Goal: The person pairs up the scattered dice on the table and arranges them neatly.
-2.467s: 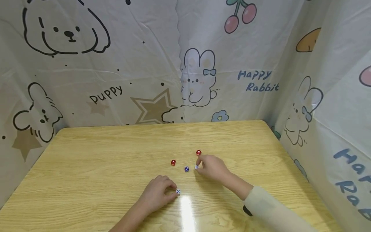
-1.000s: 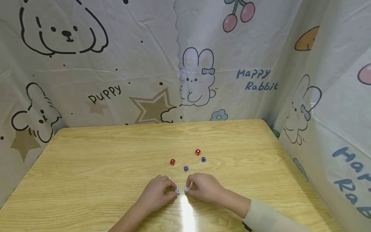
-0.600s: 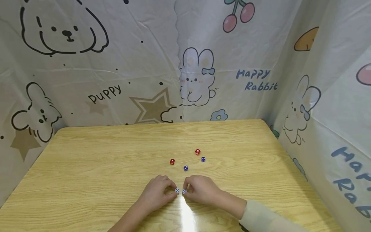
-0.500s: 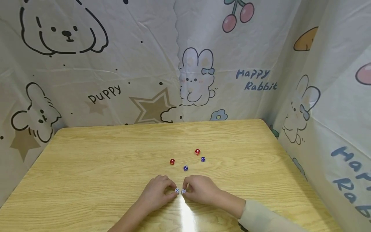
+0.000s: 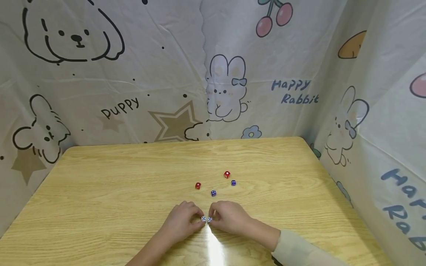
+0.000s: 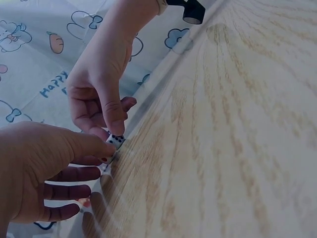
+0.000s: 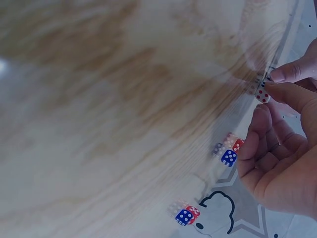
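Low in the middle of the head view, my left hand pinches a white die between thumb and fingertips. Facing it, my right hand pinches a second white die the same way. The two dice sit side by side at the tabletop, with hardly any gap in the head view. Dark pips show on their upper faces; the right wrist view shows red pips on the side of a white die. Fingertips cover parts of both dice.
Behind the hands on the wooden table lie a red die and a blue die. Further right are another red die and another blue die. A printed curtain encloses the table's back and sides.
My right hand has brought its white die from near the coloured dice toward the front left, up beside the other white die. The right-hand blue die came into view. My left hand stayed put.
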`<state>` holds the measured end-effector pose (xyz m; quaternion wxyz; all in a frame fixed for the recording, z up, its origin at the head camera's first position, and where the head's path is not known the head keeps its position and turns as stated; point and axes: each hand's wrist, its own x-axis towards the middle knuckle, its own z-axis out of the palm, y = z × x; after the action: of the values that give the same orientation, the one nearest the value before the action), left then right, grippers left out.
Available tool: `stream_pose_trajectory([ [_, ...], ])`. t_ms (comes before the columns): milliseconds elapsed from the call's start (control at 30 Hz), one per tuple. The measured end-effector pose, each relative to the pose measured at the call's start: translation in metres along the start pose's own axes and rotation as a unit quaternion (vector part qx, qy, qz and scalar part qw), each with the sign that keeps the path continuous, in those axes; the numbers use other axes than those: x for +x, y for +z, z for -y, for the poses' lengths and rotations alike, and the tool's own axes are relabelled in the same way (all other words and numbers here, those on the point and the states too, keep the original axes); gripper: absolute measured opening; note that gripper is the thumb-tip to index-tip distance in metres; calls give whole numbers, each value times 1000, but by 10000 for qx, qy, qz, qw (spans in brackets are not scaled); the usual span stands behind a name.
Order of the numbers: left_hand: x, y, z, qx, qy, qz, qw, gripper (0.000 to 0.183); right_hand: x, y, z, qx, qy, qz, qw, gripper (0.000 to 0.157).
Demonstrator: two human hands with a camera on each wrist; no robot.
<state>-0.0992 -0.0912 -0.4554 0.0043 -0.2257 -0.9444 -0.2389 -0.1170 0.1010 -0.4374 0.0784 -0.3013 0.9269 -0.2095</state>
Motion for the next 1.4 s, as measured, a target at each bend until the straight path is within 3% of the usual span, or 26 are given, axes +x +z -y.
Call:
stream_pose_trajectory([
  [700,1,0,1,-93,71,-17,9999,17,2,3,0,13,-52,-118,9999,14],
  [967,1,-9,5,-312,16,85,9995,26,1,3,1,97,3,-90,9999,14],
  [1200,12,-23,9,-649,-468,8,9968,18,0,2,1,138,28,-30,9999,13],
  [1400,28,-15,4,-561,-749,-131,9955,19,0,2,0,204,26,-20,9998,13],
])
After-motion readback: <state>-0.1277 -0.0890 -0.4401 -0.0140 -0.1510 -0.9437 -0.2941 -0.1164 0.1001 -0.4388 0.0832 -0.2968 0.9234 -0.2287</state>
